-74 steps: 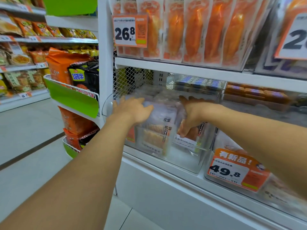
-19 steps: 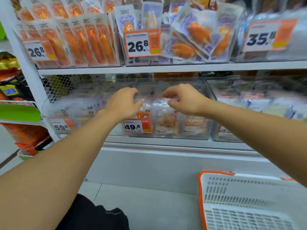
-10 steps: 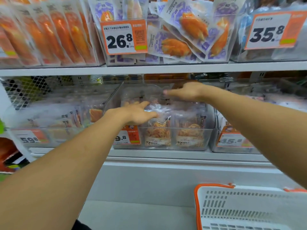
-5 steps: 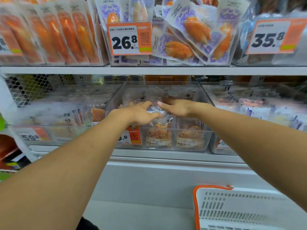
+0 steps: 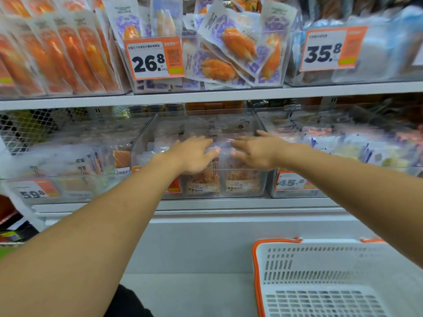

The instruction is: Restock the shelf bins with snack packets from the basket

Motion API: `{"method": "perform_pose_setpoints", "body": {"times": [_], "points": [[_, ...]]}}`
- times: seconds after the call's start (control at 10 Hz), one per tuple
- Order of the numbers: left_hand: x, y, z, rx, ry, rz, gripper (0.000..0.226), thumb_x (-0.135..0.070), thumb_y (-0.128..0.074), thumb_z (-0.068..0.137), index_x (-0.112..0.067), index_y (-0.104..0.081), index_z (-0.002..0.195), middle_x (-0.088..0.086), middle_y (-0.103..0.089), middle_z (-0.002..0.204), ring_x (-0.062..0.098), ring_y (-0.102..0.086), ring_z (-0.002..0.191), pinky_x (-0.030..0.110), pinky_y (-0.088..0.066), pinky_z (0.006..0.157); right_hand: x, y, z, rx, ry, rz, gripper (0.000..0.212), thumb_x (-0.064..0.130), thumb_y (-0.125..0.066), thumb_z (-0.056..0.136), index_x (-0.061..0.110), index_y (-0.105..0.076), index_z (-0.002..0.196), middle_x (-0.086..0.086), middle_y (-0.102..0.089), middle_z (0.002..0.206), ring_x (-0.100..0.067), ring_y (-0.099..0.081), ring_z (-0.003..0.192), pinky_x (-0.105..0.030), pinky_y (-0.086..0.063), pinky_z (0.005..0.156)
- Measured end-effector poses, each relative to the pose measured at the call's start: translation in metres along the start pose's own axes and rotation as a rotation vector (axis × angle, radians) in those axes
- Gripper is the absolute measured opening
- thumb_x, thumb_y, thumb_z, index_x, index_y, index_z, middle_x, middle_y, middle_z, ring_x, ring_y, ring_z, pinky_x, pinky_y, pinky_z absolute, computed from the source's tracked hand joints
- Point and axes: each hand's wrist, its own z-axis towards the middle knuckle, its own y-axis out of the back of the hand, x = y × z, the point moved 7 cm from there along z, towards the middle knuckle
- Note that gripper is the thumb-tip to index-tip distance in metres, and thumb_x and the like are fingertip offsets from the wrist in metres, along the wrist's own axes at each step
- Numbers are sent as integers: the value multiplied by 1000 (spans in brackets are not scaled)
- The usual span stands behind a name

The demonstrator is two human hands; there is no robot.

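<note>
A clear plastic shelf bin on the lower shelf holds upright snack packets with brownish contents. My left hand and my right hand lie side by side on the tops of the packets in that bin, fingers straight, fingertips nearly meeting in the middle. Neither hand holds a packet. The white basket with an orange rim stands on the floor at the lower right; the part of its inside that shows holds no packets.
Neighbouring clear bins sit to the left and right, each with packets and orange price tags. The shelf above hangs low over the bins and carries orange and purple packets. A grey base panel runs below the shelf.
Both hands have drawn closer together and flattened on the packet tops. The right hand came down from the bin's back toward the front. The view shifted slightly.
</note>
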Motion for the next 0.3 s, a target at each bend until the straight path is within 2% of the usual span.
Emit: {"method": "perform_pose_setpoints", "body": {"times": [0.1, 0.2, 0.3], "points": [[-11, -3, -2, 79, -7, 37, 68, -59, -21, 101, -21, -12, 157, -1, -8, 165, 20, -5, 152, 52, -8, 122, 2, -7, -17, -34, 38, 50, 66, 57, -15, 103, 22, -13, 159, -4, -11, 166, -16, -10, 153, -41, 1, 124], [-19, 18, -4, -85, -36, -18, 61, -55, -28, 102, -19, -36, 150, 3, -36, 157, 25, -31, 145, 49, -24, 117, 0, 20, -24, -162, 47, 360, 60, 46, -31, 106, 18, -22, 158, -6, -21, 164, -19, -18, 151, -34, -12, 121], [-40, 68, -19, -459, -189, -291, 38, -44, -47, 100, -19, -62, 126, 0, -65, 126, 19, -58, 117, 37, -46, 97, -2, 77, -46, -335, 129, 632, 47, 31, -50, 103, 11, -46, 146, -6, -50, 148, -15, -46, 136, -29, -32, 115]]}}
